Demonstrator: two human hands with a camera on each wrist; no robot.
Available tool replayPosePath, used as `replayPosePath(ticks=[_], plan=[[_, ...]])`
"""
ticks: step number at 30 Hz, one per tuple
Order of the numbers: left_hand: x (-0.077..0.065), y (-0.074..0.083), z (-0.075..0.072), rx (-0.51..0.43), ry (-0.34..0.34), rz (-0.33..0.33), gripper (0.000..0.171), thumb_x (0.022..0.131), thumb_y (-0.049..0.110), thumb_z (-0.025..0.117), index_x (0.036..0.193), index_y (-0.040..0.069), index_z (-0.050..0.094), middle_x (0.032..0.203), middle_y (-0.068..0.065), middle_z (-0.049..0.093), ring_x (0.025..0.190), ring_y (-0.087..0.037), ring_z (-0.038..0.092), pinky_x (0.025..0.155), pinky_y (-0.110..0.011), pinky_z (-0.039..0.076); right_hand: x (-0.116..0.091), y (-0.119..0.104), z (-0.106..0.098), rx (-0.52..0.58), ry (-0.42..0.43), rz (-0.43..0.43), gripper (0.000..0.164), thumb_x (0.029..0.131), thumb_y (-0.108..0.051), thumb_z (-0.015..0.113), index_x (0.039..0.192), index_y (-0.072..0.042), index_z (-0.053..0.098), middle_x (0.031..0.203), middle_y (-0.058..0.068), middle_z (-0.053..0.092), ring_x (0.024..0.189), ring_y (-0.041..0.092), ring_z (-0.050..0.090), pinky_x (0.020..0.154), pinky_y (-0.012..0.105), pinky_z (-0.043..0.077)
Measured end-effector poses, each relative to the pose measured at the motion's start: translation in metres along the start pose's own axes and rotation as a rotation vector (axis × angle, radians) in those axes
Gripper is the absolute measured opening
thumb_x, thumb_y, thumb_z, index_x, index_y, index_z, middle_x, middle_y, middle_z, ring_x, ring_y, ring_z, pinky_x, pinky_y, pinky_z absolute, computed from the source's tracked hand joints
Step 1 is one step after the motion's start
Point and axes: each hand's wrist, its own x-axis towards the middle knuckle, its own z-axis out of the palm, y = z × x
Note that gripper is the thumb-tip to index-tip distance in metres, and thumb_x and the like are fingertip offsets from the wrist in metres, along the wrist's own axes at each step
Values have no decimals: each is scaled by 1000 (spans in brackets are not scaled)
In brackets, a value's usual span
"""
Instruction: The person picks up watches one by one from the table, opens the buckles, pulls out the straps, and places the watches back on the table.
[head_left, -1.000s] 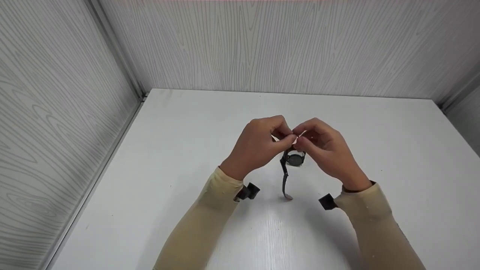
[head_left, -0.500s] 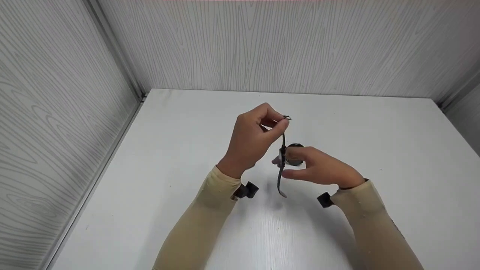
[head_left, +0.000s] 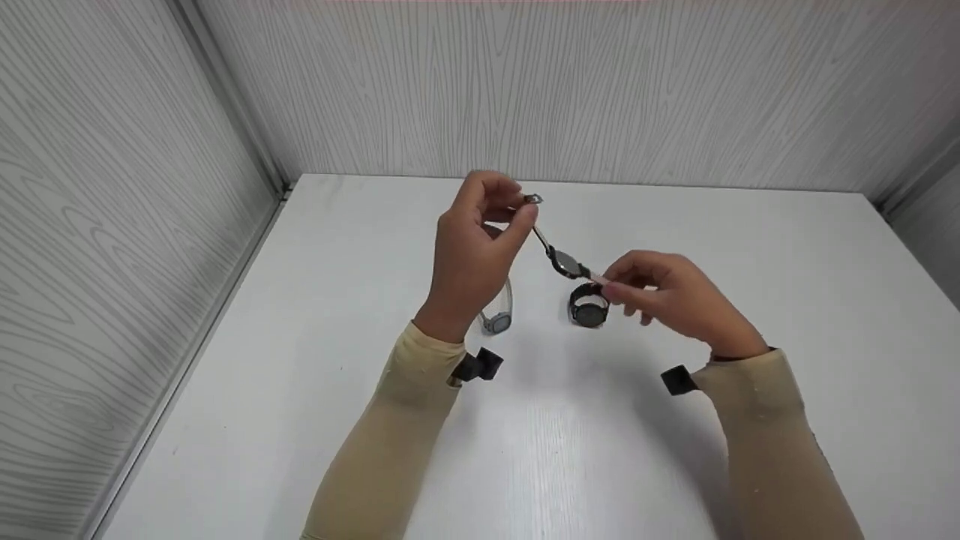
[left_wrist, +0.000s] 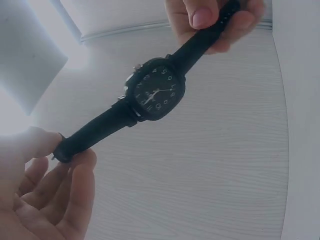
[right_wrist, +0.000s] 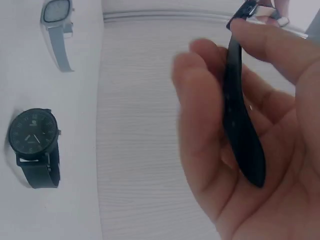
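The right hand pinches the squarish watch by the strap, the left hand near the buckle, seemingly keeping it stretched. Below that watch, a round watch sits on the counter; below-left, a grey watch.

Held watch now slanting; pale watch uncovered.
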Motion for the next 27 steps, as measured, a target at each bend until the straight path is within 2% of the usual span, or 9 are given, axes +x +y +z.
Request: replayPosePath(ticks=[3, 6, 10, 12, 15, 18, 20, 22, 27], plan=[[3, -2, -5, 33, -64, -35, 33, 100, 15, 67, 131, 6, 61, 108, 0, 75, 95, -7, 68, 78, -29, 57, -5, 0, -14, 68, 99, 44, 21, 98, -21, 73, 109, -4, 70, 86, 6, 71, 74, 20, 68, 60, 32, 59], [4, -3, -10, 93, -163, -74, 33, 101, 16, 67, 133, 8, 66, 109, 2, 76, 99, -6, 68, 80, -26, 56, -7, 0, -21, 245, 166, 35, 24, 97, -14, 74, 111, 4, 68, 91, 12, 73, 82, 23, 71, 68, 35, 61], [5, -3, -13, 166, -309, -89, 26, 101, 17, 69, 125, 11, 74, 109, 4, 76, 99, -3, 68, 81, -22, 55, 1, -3, -11, 513, 303, -83, 23, 97, -5, 71, 112, 12, 67, 96, 16, 72, 89, 27, 70, 76, 35, 60], [6, -3, -12, 191, -374, -88, 22, 100, 18, 69, 120, 12, 76, 107, 7, 76, 98, -2, 68, 81, -22, 55, 9, -4, -2, 559, 356, -152, 20, 98, -2, 68, 113, 12, 69, 100, 19, 70, 92, 26, 69, 81, 34, 60], [7, -5, -9, 246, -464, -104, 18, 100, 19, 70, 116, 15, 77, 104, 9, 76, 96, -2, 68, 85, -24, 54, 20, -5, 13, 492, 361, -188, 21, 100, -3, 65, 119, 6, 71, 109, 19, 70, 101, 24, 69, 89, 35, 59], [6, -10, -4, 295, -523, -142, 17, 100, 21, 69, 115, 17, 76, 104, 9, 75, 96, -3, 67, 89, -27, 52, 28, -2, 25, 365, 315, -157, 26, 100, -7, 67, 125, 1, 69, 108, 17, 72, 99, 26, 72, 90, 36, 59], [6, -17, 0, 320, -534, -176, 15, 101, 21, 69, 114, 17, 75, 103, 8, 75, 95, -4, 67, 89, -28, 51, 34, 1, 31, 326, 294, -112, 29, 100, -11, 69, 126, 1, 66, 101, 16, 73, 91, 25, 74, 84, 34, 61], [5, -24, 4, 337, -534, -218, 13, 101, 22, 68, 112, 17, 74, 101, 7, 75, 92, -5, 67, 86, -29, 52, 42, 5, 35, 299, 279, -70, 27, 99, -13, 71, 120, 2, 63, 97, 15, 73, 84, 23, 73, 79, 32, 61], [3, -48, 16, 401, -548, -318, 11, 101, 23, 66, 106, 17, 73, 96, 6, 72, 86, -10, 64, 79, -31, 51, 68, 17, 43, 199, 208, 53, 19, 100, -17, 70, 107, 0, 63, 96, 15, 71, 77, 20, 70, 72, 32, 61]])
